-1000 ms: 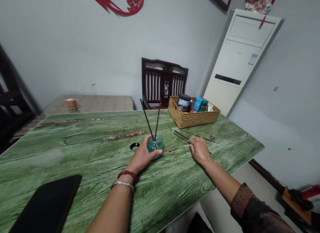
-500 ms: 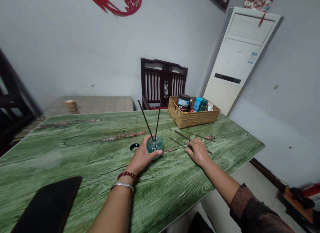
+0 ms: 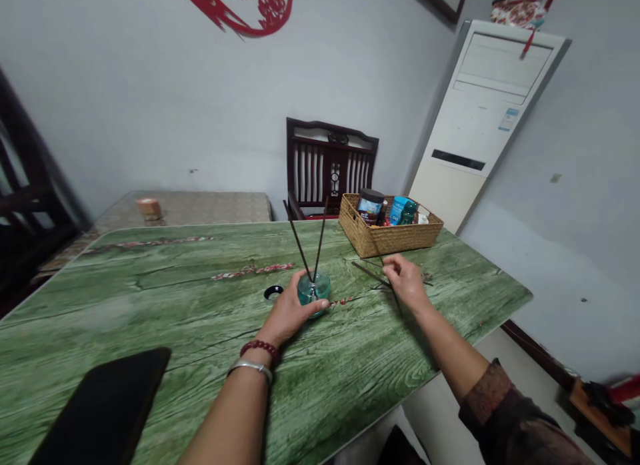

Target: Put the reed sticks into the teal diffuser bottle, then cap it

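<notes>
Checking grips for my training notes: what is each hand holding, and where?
The left hand wraps the glass jar around its body. The right hand seems to pinch a dark stick in its fingertips, partly hidden.

Green wood-grain tabletop point(image 3: 200, 312) with pink blossom streaks point(image 3: 253, 272), teal glass jar point(image 3: 314, 289), tan woven basket point(image 3: 385, 240)

A squat teal glass jar point(image 3: 314, 289) stands upright, two thin dark sticks point(image 3: 302, 244) fanning up from its mouth in a narrow V, and more dark sticks point(image 3: 367, 273) lie just to its right.
</notes>
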Motion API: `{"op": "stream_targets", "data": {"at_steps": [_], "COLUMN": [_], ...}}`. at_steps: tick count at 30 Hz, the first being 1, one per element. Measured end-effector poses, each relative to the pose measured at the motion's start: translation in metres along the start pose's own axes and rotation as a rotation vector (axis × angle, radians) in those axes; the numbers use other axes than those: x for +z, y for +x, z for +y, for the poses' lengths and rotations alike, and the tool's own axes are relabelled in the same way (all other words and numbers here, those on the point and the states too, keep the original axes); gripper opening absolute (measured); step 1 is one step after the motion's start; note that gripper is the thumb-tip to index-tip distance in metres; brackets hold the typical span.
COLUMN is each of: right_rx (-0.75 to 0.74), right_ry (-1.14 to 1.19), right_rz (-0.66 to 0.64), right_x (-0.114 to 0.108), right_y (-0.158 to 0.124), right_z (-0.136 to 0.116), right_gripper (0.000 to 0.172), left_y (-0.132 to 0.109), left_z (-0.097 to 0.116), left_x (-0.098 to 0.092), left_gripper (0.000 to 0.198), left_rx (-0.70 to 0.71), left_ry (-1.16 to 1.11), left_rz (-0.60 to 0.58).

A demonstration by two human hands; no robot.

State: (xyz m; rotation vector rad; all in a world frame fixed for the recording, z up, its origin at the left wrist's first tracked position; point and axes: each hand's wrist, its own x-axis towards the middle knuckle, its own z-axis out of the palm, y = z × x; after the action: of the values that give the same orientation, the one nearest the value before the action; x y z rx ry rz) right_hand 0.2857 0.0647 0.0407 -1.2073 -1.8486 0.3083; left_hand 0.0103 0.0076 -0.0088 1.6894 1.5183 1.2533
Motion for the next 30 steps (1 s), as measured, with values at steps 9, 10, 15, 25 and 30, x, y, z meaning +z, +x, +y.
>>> {"op": "stream_targets", "data": {"at_steps": [9,10,15,25,30], "right_rx": [-0.084,-0.1,-0.151,-0.116,-0.093], "right_ry": [0.747,0.764,0.774,0.525,0.441], "right_rz": [0.13,0.128,0.06,-0.036,-0.101], "right_x": [0.0,0.004,0.034,0.078,0.078], "right_y": [0.038,0.041,0.052,0.047,0.034], "right_z": [-0.102,-0.11,-0.13,-0.113,-0.104], "right_gripper": [0.02,0.02,0.018,0.013,0.014], "left_y": [0.0,0.0,0.0,-0.002,-0.001], "left_z": [-0.002,-0.001,0.002,0.007,0.003], "left_x": [0.0,0.0,0.0,-0.001,0.0], "left_gripper": [0.08,0.08,0.077,0.075,0.076], "left_rx": [-0.001,0.0,0.005,0.011,0.017], "left_ry": [0.01,0.006,-0.02,-0.038,-0.042], "left_rz": [-0.012,-0.011,0.01,-0.009,-0.01]}}
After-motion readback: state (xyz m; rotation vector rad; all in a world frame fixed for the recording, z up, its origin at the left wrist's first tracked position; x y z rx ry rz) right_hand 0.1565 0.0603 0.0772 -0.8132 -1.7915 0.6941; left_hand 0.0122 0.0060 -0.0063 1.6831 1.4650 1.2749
